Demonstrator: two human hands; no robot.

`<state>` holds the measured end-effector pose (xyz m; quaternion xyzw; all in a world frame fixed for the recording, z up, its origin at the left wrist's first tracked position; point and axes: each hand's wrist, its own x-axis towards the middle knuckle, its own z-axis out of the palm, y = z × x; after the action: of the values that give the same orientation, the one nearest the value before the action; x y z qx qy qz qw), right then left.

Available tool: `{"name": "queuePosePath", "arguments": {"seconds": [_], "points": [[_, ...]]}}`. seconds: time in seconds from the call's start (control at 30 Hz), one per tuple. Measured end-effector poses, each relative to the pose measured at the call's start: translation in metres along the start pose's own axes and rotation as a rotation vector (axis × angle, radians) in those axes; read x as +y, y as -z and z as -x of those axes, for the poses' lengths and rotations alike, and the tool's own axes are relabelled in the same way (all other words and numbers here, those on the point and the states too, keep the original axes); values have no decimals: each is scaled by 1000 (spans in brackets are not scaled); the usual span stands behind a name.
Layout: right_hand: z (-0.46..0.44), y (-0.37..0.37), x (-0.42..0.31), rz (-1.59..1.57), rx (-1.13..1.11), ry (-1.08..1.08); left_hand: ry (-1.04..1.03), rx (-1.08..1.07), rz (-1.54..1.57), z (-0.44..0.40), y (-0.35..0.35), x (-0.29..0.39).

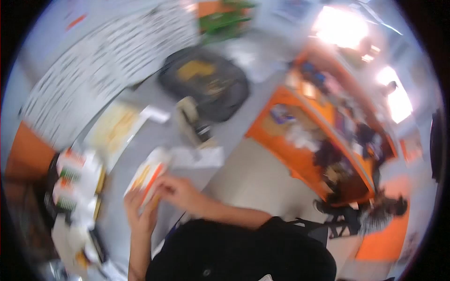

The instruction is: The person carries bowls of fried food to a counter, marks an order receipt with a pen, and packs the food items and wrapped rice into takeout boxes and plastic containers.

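Observation:
A white packet (148, 177) with yellow and orange bands is tilted above the grey table, blurred by motion. My left hand (140, 208) grips its near end, the fingers wrapped round the edge. From the right, my right hand (180, 191) reaches in with curled fingers pressed to the packet's orange side. A flat white sheet or strip (199, 157) lies just beyond my hands. Past it stands a beige and black object (191, 122), whose kind the blur hides.
A dark round tray (204, 100) holding yellowish items sits at the table's far end. White boxes with green and orange print (77, 178) stand at the left, near a yellowish sheet (115, 129). Orange shelves (276, 140) full of goods rise at the right; a seated person (375, 218) is beyond.

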<state>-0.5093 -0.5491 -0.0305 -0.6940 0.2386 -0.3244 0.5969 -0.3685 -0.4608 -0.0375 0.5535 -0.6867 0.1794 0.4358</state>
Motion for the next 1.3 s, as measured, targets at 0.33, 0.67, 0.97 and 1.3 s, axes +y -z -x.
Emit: {"name": "queuePosePath", "arguments": {"seconds": [0.33,0.67,0.97,1.3], "points": [[2,13,-13,18,-33,-105,30,-22,49,13,-1,-7],[-6,19,23,540,148,671,173,-83,180,11,17,-4],[-53,26,55,886,-117,411,-45,-296,-160,99,6,-54],[-141,80,147,682,-116,-318,1136,-351,47,47,-40,-176]]}}
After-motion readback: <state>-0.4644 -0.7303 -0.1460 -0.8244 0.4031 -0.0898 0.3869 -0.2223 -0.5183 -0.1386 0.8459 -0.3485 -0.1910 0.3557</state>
